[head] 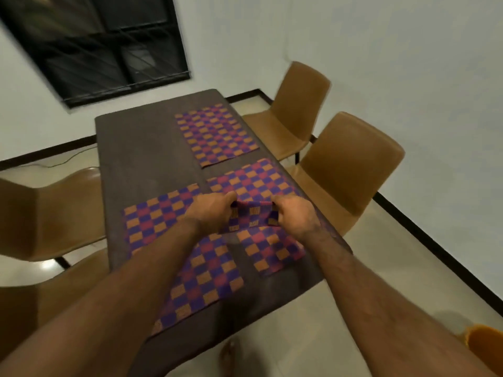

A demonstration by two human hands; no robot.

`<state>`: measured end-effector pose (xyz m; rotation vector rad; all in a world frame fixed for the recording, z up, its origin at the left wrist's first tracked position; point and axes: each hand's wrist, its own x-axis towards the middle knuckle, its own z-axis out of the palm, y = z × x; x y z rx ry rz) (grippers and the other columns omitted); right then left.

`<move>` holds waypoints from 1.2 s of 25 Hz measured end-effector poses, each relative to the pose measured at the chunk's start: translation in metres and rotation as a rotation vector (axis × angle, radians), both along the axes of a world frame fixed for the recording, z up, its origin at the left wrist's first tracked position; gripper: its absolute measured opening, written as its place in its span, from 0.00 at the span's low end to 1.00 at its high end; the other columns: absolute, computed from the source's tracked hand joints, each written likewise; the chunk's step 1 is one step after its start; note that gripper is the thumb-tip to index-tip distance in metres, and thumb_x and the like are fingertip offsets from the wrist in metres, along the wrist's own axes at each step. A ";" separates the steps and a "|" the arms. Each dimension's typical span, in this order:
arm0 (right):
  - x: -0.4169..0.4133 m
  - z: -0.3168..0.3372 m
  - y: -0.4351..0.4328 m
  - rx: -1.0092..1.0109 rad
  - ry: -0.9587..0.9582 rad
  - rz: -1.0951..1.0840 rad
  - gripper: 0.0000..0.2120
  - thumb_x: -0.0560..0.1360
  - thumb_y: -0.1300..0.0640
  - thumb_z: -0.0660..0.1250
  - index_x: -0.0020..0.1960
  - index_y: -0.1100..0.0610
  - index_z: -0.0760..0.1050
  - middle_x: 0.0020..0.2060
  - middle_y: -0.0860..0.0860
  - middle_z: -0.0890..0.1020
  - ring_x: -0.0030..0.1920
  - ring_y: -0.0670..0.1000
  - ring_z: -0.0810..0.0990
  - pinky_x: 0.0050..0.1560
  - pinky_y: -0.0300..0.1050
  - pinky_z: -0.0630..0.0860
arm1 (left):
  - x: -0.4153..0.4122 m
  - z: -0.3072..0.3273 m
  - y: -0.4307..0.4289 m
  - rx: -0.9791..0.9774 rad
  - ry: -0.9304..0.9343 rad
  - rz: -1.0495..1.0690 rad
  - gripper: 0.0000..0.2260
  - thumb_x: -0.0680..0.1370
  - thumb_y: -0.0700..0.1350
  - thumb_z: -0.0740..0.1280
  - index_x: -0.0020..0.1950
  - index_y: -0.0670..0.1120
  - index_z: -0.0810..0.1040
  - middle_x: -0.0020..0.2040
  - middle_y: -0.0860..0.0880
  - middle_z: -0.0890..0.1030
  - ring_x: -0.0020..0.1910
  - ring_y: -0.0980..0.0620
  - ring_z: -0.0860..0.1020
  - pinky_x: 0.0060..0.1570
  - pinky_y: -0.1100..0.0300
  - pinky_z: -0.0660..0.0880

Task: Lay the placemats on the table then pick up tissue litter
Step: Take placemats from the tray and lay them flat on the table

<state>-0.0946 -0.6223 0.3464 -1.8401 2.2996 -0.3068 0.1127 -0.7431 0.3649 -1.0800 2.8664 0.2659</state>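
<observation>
Checkered purple, red and orange placemats lie on the dark brown table [141, 148]. One placemat [216, 133] lies flat at the far right. Another placemat [163, 216] lies flat on the near left, running under my left forearm. Between my hands hangs a further placemat [251, 213], lifted above the placemat [258, 180] on the near right side. My left hand [211, 212] pinches its left edge and my right hand [295, 216] pinches its right edge. No tissue litter shows in view.
Tan chairs stand around the table: two chairs on the right [299, 104] [351, 164] and two on the left [46, 213]. A dark window [103, 44] is in the far wall. My bare foot [230, 355] stands on the pale tiled floor [313, 336].
</observation>
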 end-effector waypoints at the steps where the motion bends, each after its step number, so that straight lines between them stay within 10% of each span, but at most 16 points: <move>1: 0.014 0.002 -0.013 0.003 -0.024 0.043 0.09 0.70 0.48 0.71 0.47 0.49 0.74 0.42 0.47 0.82 0.43 0.53 0.81 0.38 0.47 0.76 | 0.018 -0.001 -0.009 0.035 0.011 0.056 0.07 0.84 0.48 0.57 0.58 0.50 0.73 0.48 0.49 0.81 0.43 0.46 0.79 0.42 0.48 0.79; 10: 0.108 -0.040 -0.136 0.177 -0.220 0.213 0.29 0.73 0.62 0.62 0.72 0.47 0.69 0.69 0.47 0.75 0.69 0.52 0.72 0.69 0.51 0.71 | 0.141 -0.062 -0.100 0.480 0.127 0.402 0.11 0.82 0.40 0.61 0.60 0.47 0.80 0.55 0.50 0.80 0.55 0.50 0.78 0.52 0.54 0.76; 19: 0.188 -0.126 -0.169 0.100 -0.033 0.279 0.26 0.77 0.52 0.65 0.73 0.51 0.64 0.63 0.51 0.73 0.62 0.55 0.74 0.58 0.54 0.77 | 0.210 -0.162 -0.121 0.617 0.381 0.804 0.20 0.83 0.46 0.67 0.75 0.45 0.72 0.68 0.46 0.79 0.67 0.45 0.77 0.62 0.56 0.73; 26: 0.273 -0.147 -0.139 0.342 -0.235 0.361 0.42 0.72 0.32 0.65 0.77 0.49 0.55 0.68 0.51 0.70 0.66 0.55 0.70 0.63 0.56 0.73 | 0.210 -0.170 -0.096 0.657 0.525 1.003 0.09 0.83 0.41 0.65 0.62 0.50 0.77 0.50 0.53 0.79 0.48 0.52 0.79 0.41 0.63 0.74; 30: 0.294 -0.147 -0.140 0.310 -0.201 0.277 0.35 0.75 0.53 0.67 0.77 0.50 0.55 0.64 0.51 0.74 0.60 0.54 0.74 0.60 0.53 0.75 | 0.210 -0.172 -0.088 0.647 0.546 1.041 0.17 0.79 0.36 0.67 0.65 0.51 0.75 0.50 0.53 0.78 0.49 0.52 0.78 0.42 0.64 0.73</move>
